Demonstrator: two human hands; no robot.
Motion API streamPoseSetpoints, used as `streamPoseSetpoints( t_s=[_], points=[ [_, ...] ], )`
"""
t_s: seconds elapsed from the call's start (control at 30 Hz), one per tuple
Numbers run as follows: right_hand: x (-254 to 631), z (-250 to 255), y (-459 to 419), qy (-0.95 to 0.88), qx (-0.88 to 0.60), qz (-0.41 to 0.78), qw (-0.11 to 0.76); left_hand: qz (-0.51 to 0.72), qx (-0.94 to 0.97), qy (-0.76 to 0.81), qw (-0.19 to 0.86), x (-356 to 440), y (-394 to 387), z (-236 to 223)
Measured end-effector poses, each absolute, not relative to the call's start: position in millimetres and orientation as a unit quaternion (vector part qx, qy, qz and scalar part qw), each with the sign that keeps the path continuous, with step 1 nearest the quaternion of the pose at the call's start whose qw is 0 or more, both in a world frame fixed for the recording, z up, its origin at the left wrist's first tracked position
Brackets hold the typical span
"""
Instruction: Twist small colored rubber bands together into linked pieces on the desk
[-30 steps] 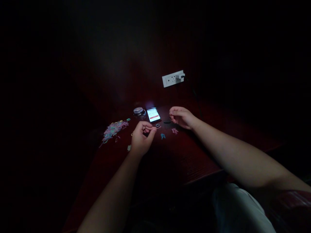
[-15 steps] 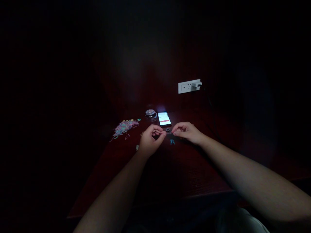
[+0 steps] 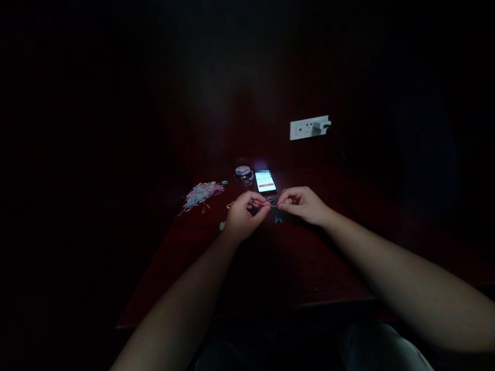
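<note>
My left hand (image 3: 244,215) and my right hand (image 3: 303,205) face each other over the table, both with thumb and fingertips pinched. A thin pale elastic band (image 3: 274,206) is stretched across the narrow gap between them, its ends hidden in the fingers. Just beyond that gap lies a small grey-blue ring-shaped band (image 3: 270,199). Some blue bands (image 3: 278,219) rest on the wood nearer to me, below the right fingertips. Beside my left wrist is a small pale green piece (image 3: 222,225), too dim to name.
A heap of colourful small elastic bands (image 3: 203,196) is spread at the left of the dark red table (image 3: 270,273). Behind my hands are a lit phone (image 3: 265,182) and a round clear container (image 3: 243,174). A white wall socket (image 3: 303,129) holds a plug.
The camera view has shifted, so the whole scene sits slightly higher and further right. Both hands keep their pinch on the band, with the gap between the fingertips slightly smaller.
</note>
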State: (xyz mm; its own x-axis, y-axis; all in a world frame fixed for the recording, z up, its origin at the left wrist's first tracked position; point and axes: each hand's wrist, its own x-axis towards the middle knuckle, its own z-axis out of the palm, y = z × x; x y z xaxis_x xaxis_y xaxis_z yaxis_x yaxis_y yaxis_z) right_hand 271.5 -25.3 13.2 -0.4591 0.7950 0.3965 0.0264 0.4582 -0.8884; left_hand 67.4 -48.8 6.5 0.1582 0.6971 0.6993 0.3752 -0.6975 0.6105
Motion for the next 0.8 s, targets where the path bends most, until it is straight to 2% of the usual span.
streamPoseSetpoints(
  t_s=[0.53, 0.8],
  points=[
    [277.5, 13.8, -24.3, -0.726, -0.302, 0.428, 0.445, 0.534, 0.746, 0.374, 0.135, 63.8, -49.5, 9.2],
    [268.9, 13.0, -28.5, -0.739, -0.301, 0.425, 0.427, 0.464, 0.786, 0.372, 0.171, 66.0, -49.8, 3.8]
  ],
)
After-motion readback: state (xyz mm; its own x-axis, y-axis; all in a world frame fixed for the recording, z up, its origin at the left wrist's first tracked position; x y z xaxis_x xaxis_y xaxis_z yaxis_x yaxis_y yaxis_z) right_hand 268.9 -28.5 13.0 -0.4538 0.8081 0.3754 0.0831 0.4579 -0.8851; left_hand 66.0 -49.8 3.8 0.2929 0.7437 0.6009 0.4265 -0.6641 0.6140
